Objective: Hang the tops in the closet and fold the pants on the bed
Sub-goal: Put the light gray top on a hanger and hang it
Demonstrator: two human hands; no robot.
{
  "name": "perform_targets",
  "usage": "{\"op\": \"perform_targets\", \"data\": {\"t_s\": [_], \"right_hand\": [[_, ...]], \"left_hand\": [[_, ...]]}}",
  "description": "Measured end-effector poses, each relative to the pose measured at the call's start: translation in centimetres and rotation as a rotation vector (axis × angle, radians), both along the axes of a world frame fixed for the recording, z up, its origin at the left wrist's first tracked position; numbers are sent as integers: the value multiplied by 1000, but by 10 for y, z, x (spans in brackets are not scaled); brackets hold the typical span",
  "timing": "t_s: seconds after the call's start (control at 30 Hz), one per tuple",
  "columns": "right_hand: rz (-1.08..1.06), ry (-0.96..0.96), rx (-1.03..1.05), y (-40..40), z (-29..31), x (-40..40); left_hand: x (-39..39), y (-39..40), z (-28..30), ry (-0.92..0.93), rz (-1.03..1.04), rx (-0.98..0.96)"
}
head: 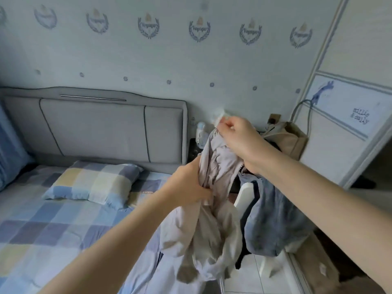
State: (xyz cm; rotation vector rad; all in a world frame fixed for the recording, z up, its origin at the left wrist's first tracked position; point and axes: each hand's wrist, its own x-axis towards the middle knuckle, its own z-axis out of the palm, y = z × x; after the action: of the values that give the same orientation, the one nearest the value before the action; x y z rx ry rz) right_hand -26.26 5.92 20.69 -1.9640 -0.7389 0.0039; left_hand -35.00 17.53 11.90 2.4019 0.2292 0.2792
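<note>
A pale beige zip-up top (pixel 203 236) hangs in the air beside the bed (pixel 48 234). My right hand (pixel 237 136) pinches its upper edge near the collar and holds it high. Lower down, my left hand (pixel 188 187) grips a bunch of the fabric at its middle. The bottom of the garment droops over the bed's right edge. A blue garment (pixel 273 217) lies draped over a white chair (pixel 244 196) just right of the top. The closet's sliding door (pixel 347 128) stands at the right.
A checked pillow (pixel 93 183) lies at the head of the bed below the grey headboard (pixel 95 124). A dark nightstand with a bottle (pixel 201 132) and a tan bag (pixel 286 139) sits between bed and closet. White floor tiles (pixel 246 279) show under the chair.
</note>
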Motion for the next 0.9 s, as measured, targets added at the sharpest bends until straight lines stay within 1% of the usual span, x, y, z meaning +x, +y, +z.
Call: {"op": "perform_targets", "data": {"t_s": [0.03, 0.1, 0.17, 0.2, 0.23, 0.27, 0.33, 0.37, 0.4, 0.43, 0.47, 0.53, 0.6, 0.63, 0.67, 0.73, 0.77, 0.83, 0.9], "right_hand": [[3, 17, 2, -16, 5, 7], [66, -27, -34, -55, 11, 23], [172, -156, -182, -94, 12, 34], [199, -244, -300, -115, 11, 40], [198, -337, -454, -132, 7, 42], [168, -440, -632, -151, 2, 46], [118, -609, -960, -179, -11, 50], [105, -639, -1039, -189, -17, 53], [94, -615, -1058, -201, -21, 59], [90, -530, -1006, -211, -21, 64], [86, -393, -908, -221, -20, 72], [42, -61, -594, -243, -10, 86], [-70, 238, -281, -268, -4, 96], [-109, 363, -186, -280, -2, 99], [-118, 449, -143, -291, -2, 101], [-87, 574, -160, -318, 1, 103], [-68, 642, -169, -329, 4, 102], [-65, 767, -93, -354, 6, 103], [-110, 823, 66, -374, 5, 104]], "left_hand": [[8, -4, -3, 23, -1, 61], [27, -17, -6, 67, 35, 183], [45, -29, -8, 115, 66, 253], [57, -39, -7, 131, 52, 240], [66, -45, -5, 139, 29, 184], [77, -57, 0, 140, -6, 78], [95, -82, 12, 128, -94, -210], [102, -94, 18, 117, -144, -315], [111, -111, 24, 106, -202, -372], [118, -125, 29, 96, -255, -396], [126, -138, 32, 87, -298, -393], [141, -167, 37, 76, -333, -355], [156, -196, 36, 43, -343, -247], [163, -209, 33, 22, -364, -202], [167, -218, 31, 0, -407, -192], [177, -241, 29, 2, -528, -211], [182, -249, 26, 4, -575, -178], [193, -275, 19, -13, -633, -39], [205, -303, 7, -73, -643, 122]]}}
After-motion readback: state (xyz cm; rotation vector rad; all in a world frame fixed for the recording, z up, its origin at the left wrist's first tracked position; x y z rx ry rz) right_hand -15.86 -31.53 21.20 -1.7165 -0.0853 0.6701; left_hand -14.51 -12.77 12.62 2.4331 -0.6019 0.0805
